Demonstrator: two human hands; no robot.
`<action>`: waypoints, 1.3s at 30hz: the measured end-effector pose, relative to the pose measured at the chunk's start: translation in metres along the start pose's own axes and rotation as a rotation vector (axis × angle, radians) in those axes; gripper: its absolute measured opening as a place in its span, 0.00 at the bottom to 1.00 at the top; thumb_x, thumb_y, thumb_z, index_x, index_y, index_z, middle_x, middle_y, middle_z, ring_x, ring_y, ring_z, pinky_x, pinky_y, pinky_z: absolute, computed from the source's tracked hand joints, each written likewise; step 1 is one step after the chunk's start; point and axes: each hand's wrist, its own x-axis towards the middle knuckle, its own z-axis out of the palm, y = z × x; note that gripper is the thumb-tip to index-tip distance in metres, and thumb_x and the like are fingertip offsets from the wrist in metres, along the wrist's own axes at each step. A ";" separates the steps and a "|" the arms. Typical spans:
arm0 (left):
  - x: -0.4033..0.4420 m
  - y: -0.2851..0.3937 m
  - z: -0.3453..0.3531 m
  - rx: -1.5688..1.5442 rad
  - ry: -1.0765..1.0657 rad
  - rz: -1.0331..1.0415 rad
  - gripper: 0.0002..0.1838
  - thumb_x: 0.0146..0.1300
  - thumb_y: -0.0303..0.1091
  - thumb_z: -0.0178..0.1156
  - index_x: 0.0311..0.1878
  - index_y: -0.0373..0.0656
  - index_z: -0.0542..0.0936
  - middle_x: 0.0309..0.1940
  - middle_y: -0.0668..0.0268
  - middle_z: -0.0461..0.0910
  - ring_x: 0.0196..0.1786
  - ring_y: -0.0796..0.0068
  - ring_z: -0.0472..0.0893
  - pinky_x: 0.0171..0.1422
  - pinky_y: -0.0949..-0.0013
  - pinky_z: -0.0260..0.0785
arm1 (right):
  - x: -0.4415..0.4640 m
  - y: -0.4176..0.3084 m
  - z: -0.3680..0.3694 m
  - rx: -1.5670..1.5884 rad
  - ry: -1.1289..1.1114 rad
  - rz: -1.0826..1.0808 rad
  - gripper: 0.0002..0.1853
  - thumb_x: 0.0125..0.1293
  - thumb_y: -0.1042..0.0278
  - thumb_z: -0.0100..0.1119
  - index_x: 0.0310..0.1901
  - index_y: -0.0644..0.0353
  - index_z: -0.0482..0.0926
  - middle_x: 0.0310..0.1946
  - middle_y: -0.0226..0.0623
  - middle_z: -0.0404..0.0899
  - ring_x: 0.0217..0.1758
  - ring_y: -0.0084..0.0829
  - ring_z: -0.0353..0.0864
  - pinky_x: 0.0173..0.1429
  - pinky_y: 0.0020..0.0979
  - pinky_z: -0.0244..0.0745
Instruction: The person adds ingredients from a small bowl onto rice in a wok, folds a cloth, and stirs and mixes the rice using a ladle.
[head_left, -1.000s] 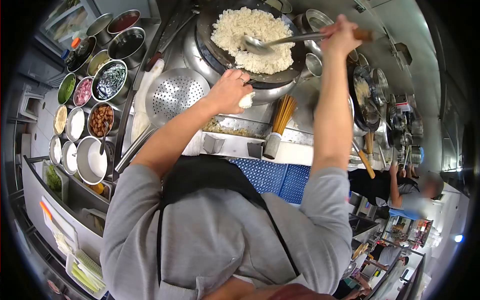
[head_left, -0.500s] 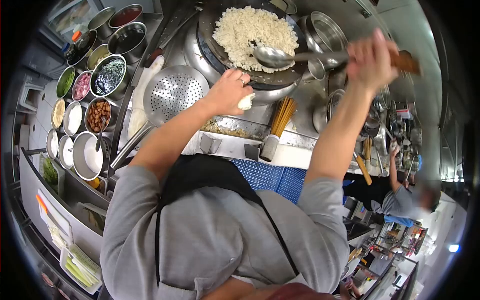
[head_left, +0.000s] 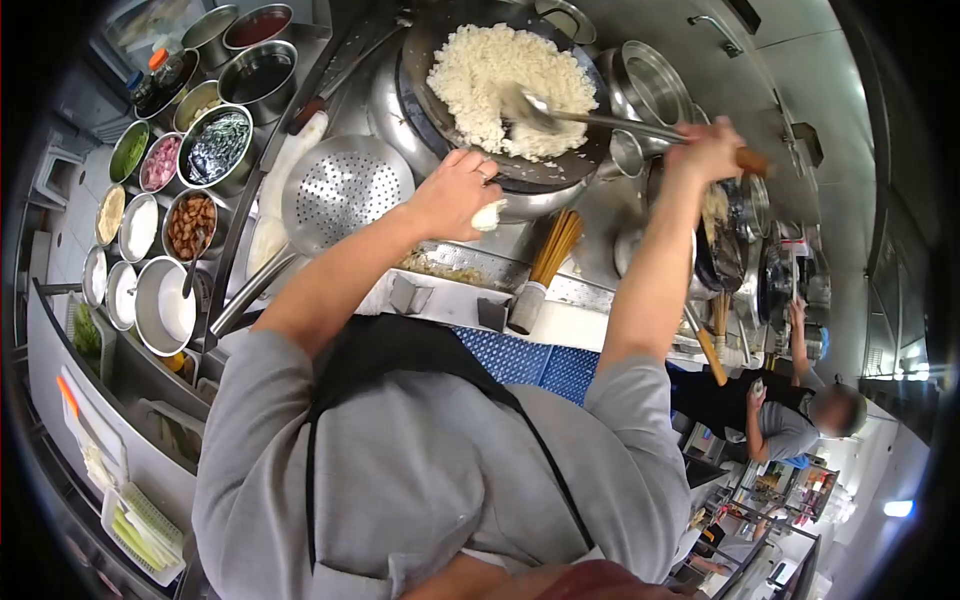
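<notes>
White rice (head_left: 505,65) lies heaped in a dark wok (head_left: 548,176) on the burner. My left hand (head_left: 452,195) is closed at the wok's near edge, with a folded white cloth (head_left: 488,215) sticking out below the fingers. Out to the right, my right hand (head_left: 705,153) grips the long handle of a ladle (head_left: 625,123), whose wooden end shows past the fist. The ladle's blurred bowl is in the rice near its middle. Left of my left hand rests a large perforated strainer (head_left: 345,190). A bamboo wok brush (head_left: 548,265) leans just below the wok.
Metal pots with dark sauces (head_left: 258,78), chopped leaves and browned cubes (head_left: 190,225) line the left side. Metal bowls (head_left: 650,85) stand right of the wok. Further right, another person (head_left: 780,415) works by more pans. A tiled blue mat (head_left: 510,355) lies below the counter.
My right hand has come down and left, and the ladle bowl has turned and shifted slightly back in the rice. My left hand stays at the wok's edge. The other person has shifted.
</notes>
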 end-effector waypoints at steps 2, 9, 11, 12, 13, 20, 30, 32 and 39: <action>0.004 -0.010 -0.003 0.012 0.004 0.010 0.27 0.36 0.45 0.73 0.43 0.45 0.83 0.48 0.59 0.73 0.57 0.56 0.70 0.67 0.53 0.59 | 0.002 0.011 0.003 0.154 0.138 0.274 0.13 0.64 0.77 0.57 0.42 0.60 0.62 0.14 0.29 0.62 0.09 0.27 0.62 0.14 0.36 0.69; 0.007 -0.007 -0.009 0.041 -0.030 -0.014 0.25 0.37 0.45 0.73 0.42 0.44 0.85 0.47 0.61 0.74 0.57 0.58 0.70 0.68 0.55 0.59 | 0.023 -0.061 -0.001 0.012 0.017 -0.091 0.10 0.67 0.69 0.55 0.32 0.57 0.65 0.17 0.30 0.65 0.12 0.26 0.64 0.15 0.31 0.67; 0.004 -0.005 -0.008 0.036 -0.034 -0.009 0.25 0.37 0.45 0.73 0.42 0.44 0.85 0.47 0.61 0.74 0.57 0.57 0.70 0.68 0.55 0.59 | -0.002 0.015 0.013 0.072 0.139 -0.111 0.12 0.60 0.78 0.60 0.37 0.61 0.65 0.21 0.41 0.72 0.12 0.34 0.72 0.15 0.35 0.76; 0.006 -0.006 -0.008 0.049 -0.024 -0.006 0.25 0.37 0.45 0.73 0.42 0.44 0.85 0.47 0.61 0.74 0.57 0.57 0.70 0.68 0.55 0.59 | -0.004 0.025 0.021 0.107 0.035 -0.003 0.14 0.57 0.80 0.63 0.35 0.60 0.65 0.22 0.39 0.72 0.12 0.33 0.71 0.15 0.35 0.76; 0.005 -0.007 -0.008 0.061 -0.023 0.001 0.25 0.37 0.45 0.73 0.41 0.44 0.84 0.47 0.60 0.74 0.57 0.57 0.70 0.68 0.55 0.59 | 0.002 0.017 0.039 0.053 -0.081 0.039 0.12 0.59 0.79 0.62 0.32 0.59 0.65 0.19 0.37 0.70 0.11 0.31 0.69 0.14 0.35 0.73; 0.005 -0.006 -0.006 0.025 -0.019 0.007 0.27 0.35 0.45 0.74 0.42 0.46 0.83 0.49 0.60 0.72 0.56 0.56 0.69 0.65 0.54 0.58 | -0.058 -0.073 0.088 0.227 -0.417 -0.077 0.17 0.59 0.77 0.64 0.21 0.56 0.64 0.12 0.31 0.66 0.09 0.25 0.64 0.15 0.29 0.64; 0.003 -0.002 -0.009 0.072 -0.027 0.017 0.25 0.37 0.46 0.72 0.41 0.45 0.85 0.46 0.61 0.75 0.57 0.58 0.70 0.66 0.57 0.59 | -0.074 -0.046 0.129 0.241 -0.564 -0.120 0.14 0.60 0.79 0.64 0.23 0.58 0.68 0.12 0.31 0.69 0.11 0.23 0.68 0.18 0.29 0.66; 0.005 -0.005 -0.011 0.073 -0.042 0.011 0.25 0.38 0.45 0.72 0.41 0.44 0.85 0.46 0.61 0.75 0.57 0.58 0.70 0.66 0.57 0.59 | -0.100 -0.003 0.120 0.224 -0.496 -0.139 0.15 0.59 0.80 0.64 0.22 0.57 0.67 0.12 0.31 0.68 0.11 0.23 0.68 0.18 0.29 0.68; 0.011 -0.009 -0.017 0.071 -0.046 0.018 0.25 0.37 0.45 0.72 0.41 0.44 0.85 0.47 0.60 0.75 0.57 0.58 0.70 0.65 0.57 0.60 | -0.093 -0.063 0.155 0.196 -0.633 -0.102 0.17 0.64 0.76 0.60 0.20 0.59 0.66 0.10 0.30 0.65 0.10 0.22 0.64 0.18 0.28 0.63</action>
